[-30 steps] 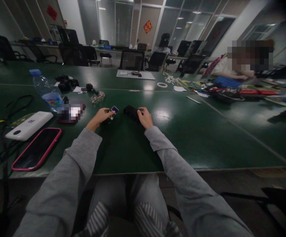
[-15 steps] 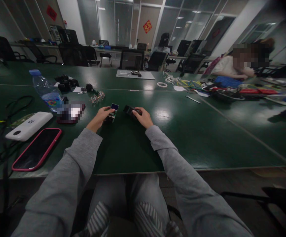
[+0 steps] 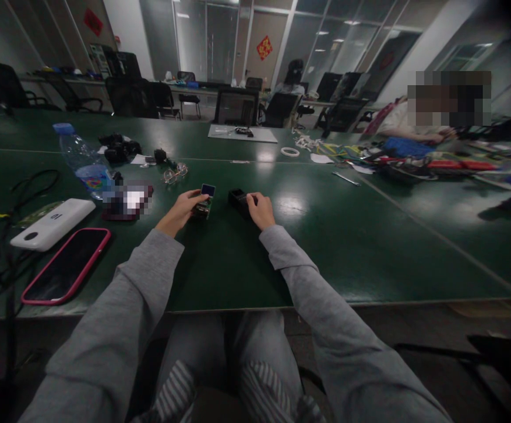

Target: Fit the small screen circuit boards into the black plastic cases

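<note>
My left hand [image 3: 181, 209] is closed around a small electronic module with a blue screen [image 3: 204, 200], held just above the green table [image 3: 220, 264]. My right hand [image 3: 259, 210] grips a small black box-like part [image 3: 238, 198] that rests on the table a short way to the right of the module. The two parts are apart, with a narrow gap between them. Both arms wear grey sleeves.
At left lie a pink-cased phone [image 3: 66, 265], a white power bank [image 3: 53, 223], a water bottle [image 3: 80, 158], black cables [image 3: 26, 188], glasses [image 3: 175, 173] and dark gear. A person sits at the far right behind a cluttered heap [image 3: 414, 158]. Chairs line the far side.
The black part in my right hand has turned and now lies shorter and more upright. The blue-screen module has shifted slightly right. Both hands stay in place.
</note>
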Tool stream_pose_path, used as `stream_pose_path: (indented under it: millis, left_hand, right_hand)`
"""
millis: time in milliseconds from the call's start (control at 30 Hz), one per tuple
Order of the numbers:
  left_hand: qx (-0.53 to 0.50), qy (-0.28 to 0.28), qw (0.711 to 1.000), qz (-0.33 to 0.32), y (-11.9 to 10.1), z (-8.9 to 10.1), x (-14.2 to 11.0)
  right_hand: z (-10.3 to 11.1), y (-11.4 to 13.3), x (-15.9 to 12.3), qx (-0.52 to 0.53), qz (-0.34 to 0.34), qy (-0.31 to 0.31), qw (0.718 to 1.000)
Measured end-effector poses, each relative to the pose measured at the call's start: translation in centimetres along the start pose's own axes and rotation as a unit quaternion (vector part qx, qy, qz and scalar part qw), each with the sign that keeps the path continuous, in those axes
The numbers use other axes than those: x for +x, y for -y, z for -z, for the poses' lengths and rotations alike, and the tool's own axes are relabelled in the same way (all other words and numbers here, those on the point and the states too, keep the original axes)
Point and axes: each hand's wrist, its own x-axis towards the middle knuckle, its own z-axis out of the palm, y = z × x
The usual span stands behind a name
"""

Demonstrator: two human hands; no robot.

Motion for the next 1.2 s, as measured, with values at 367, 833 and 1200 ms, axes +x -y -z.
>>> stream_pose_path:
  millis: [367, 833, 1200]
  left_hand:
    - [-0.027, 0.003, 1.0, -0.004, 0.7, 0.4, 0.8]
    - [0.136, -0.013, 0.99, -0.024, 0.6, -0.2, 0.1]
    - [0.286, 0.006, 0.957, -0.047, 0.2, 0.3, -0.2]
  right_hand:
    - [-0.1, 1.0, -0.9, -0.042, 0.075, -0.007, 0.996]
    - [0.0, 1.2, -1.1, -0.102, 0.07, 0.021, 0.992]
    - [-0.2, 1.1, -1.1, -0.104, 0.077, 0.014, 0.992]
